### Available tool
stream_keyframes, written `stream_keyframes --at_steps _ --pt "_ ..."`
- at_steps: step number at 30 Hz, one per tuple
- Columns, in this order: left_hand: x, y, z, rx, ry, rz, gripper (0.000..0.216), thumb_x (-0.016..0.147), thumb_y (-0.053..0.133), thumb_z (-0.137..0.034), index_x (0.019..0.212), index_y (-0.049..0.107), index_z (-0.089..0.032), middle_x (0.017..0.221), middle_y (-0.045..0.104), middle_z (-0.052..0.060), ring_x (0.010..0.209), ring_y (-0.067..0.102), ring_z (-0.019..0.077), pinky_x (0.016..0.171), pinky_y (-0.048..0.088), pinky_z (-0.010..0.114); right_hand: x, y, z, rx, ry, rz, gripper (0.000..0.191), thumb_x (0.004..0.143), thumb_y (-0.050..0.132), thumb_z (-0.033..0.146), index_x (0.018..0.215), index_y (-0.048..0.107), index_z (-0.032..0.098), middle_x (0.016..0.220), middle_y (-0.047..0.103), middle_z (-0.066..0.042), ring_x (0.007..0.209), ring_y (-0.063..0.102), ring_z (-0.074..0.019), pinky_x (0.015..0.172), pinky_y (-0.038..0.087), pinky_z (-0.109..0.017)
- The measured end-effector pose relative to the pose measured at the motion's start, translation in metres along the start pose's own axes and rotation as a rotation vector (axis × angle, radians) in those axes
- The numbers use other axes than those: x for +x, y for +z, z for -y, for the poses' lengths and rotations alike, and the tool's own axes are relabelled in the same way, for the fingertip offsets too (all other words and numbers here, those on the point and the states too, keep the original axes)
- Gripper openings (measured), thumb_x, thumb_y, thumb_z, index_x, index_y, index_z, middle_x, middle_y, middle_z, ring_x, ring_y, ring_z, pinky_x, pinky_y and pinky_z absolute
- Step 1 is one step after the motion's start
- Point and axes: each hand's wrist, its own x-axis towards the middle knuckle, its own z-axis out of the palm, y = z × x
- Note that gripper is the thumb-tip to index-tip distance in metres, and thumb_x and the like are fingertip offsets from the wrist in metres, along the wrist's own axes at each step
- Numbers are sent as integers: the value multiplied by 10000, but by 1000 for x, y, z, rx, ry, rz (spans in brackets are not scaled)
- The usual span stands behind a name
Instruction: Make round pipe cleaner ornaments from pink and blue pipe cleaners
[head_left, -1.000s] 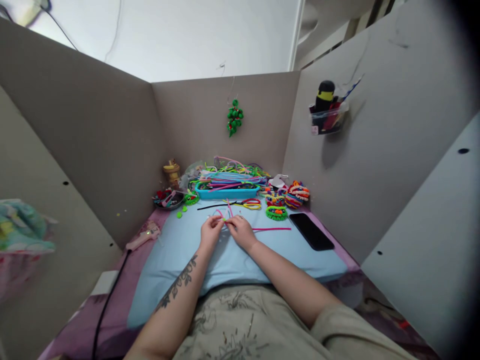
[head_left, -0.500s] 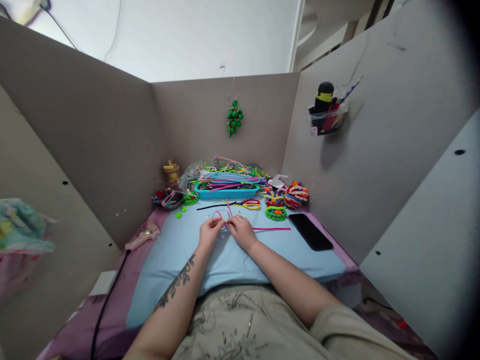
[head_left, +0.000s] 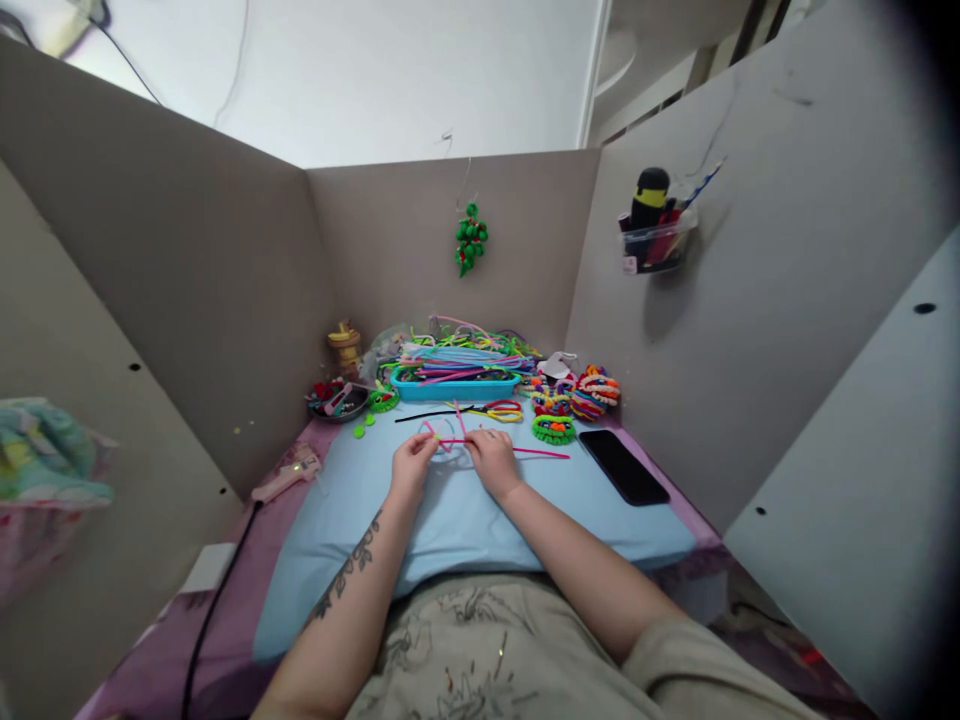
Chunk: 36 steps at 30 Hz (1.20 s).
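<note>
Between my hands a dark pink pipe cleaner [head_left: 453,441] is stretched level, its free end running out to the right past my right hand. My left hand [head_left: 412,462] pinches its left part, where a small yellow-green spot shows at the fingertips. With thumb and fingers closed, my right hand [head_left: 491,460] grips the same pipe cleaner a little further right. A light pink pipe cleaner [head_left: 460,418] rises behind, crossing near the fingers; how it is joined I cannot make out. Red and yellow scissors [head_left: 504,411] lie just beyond, with a black pipe cleaner [head_left: 427,414] beside them.
A blue tray [head_left: 456,389] heaped with pipe cleaners stands at the back. Finished pipe cleaner pieces [head_left: 553,430] and a phone [head_left: 624,467] lie to the right. On the left are a dark bowl [head_left: 349,408], a pink glue gun [head_left: 286,480] and its black cable. Grey panels surround three sides.
My hands have moved apart, the left slightly left and the right slightly right. More of the dark pink pipe cleaner now shows between them, and its free right end is shorter.
</note>
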Motion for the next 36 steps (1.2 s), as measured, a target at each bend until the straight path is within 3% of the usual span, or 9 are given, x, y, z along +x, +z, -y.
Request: stream_keyframes --at_steps 4,8,12,17,20,24,27,32,36 --pt "3 -6 -10 -79 77 -173 339 549 755 -312 814 655 -127 610 600 7 515 518 96 505 368 211 4 -3 -14 -65 51 39 134 849 529 238 904 651 236 863 685 -24 867 544 -179 836 268 -323" --pt "8 -12 -13 -150 104 -263 361 553 751 -334 832 635 -136 620 574 -13 489 484 76 490 349 207 7 -7 -32 -126 149 49 168 849 519 223 912 669 260 883 680 -29 903 518 -190 848 264 -345" --pt "11 -14 -9 -168 80 -246 426 523 767 -373 848 624 -138 617 560 -24 467 434 56 450 286 192 8 -11 -42 -91 255 -122 138 804 564 224 786 700 238 959 632 -69 968 474 -229 862 293 -385" --pt "11 -11 -2 -134 30 -121 471 519 767 -402 886 621 -146 666 580 -17 509 460 61 449 278 181 10 -6 -35 505 235 -337 164 785 552 266 828 688 184 813 612 -65 763 554 -180 731 440 -334" --pt "11 -8 1 -118 18 -61 469 514 766 -406 874 616 -145 683 592 -9 538 489 71 483 320 179 11 2 -20 910 383 -357 212 747 601 347 843 660 168 662 608 -21 574 547 -140 581 465 -292" --pt "9 -6 3 -129 22 28 439 522 771 -378 849 607 -136 660 593 -10 551 510 78 535 360 187 12 6 -1 1278 534 -359 271 680 674 383 817 635 152 621 620 -1 557 578 -125 565 486 -273" --pt "8 -6 6 -147 34 91 405 545 768 -346 850 602 -137 666 602 -9 571 526 80 576 379 193 13 2 5 1394 587 -396 258 644 709 354 789 621 159 626 623 12 559 586 -111 562 488 -255" --pt "6 -6 5 -135 73 88 357 566 762 -318 831 607 -134 688 625 4 624 553 92 635 397 203 18 -9 4 1459 645 -476 272 599 734 327 771 602 162 597 609 27 546 576 -94 540 476 -227" --pt "2 -3 1 -120 63 163 350 565 764 -335 808 612 -135 689 635 12 629 568 108 650 407 217 20 -6 6 1472 655 -426 283 577 736 328 760 592 167 633 603 21 554 577 -103 536 470 -235"
